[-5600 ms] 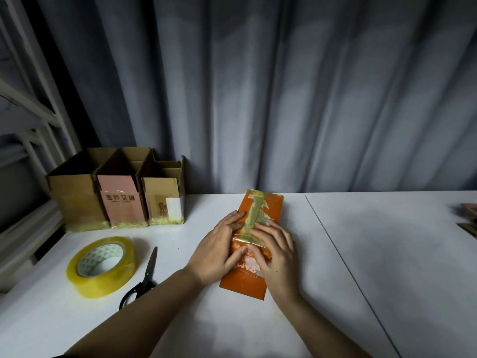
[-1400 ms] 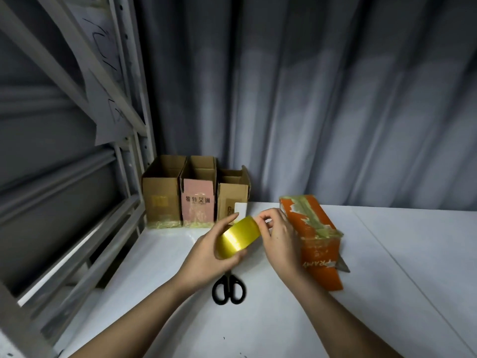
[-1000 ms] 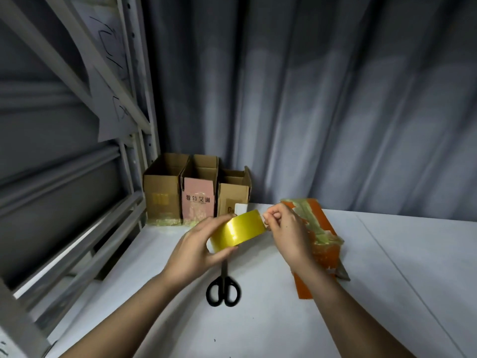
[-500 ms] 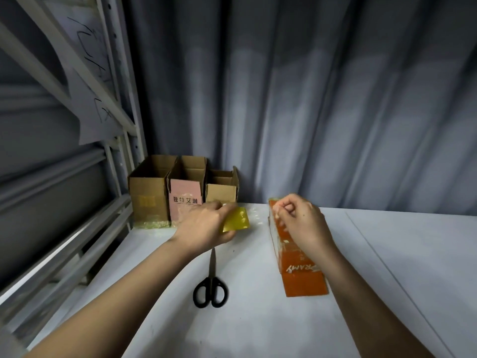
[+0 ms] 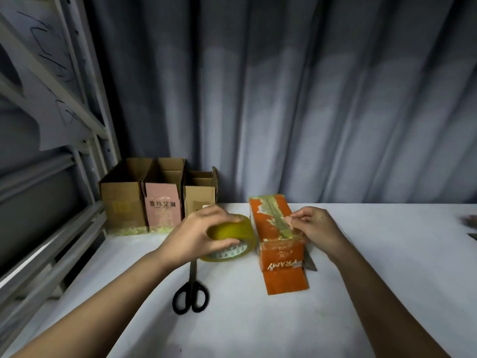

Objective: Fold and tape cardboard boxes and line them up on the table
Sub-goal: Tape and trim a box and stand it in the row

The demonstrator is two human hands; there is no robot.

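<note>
We grip the tape roll in our left hand; right hand fingers pinch the tape end on the orange box, desk centre. Finished boxes at 10 o'clock. Risk: slack tape wrinkles or sticks crooked.

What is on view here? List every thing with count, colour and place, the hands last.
orange box: 1, orange with old tape on top, table centre, near flap open.
tape roll: 1, yellow, left of the orange box.
scissors: 1, black handles, on the table below the roll.
open boxes: 3, two brown and one pink-fronted, back left in a row.
table: 1, white.
curtain: 1, grey, behind.
left hand: grips the tape roll.
right hand: fingers pinched over the orange box's top.
</note>
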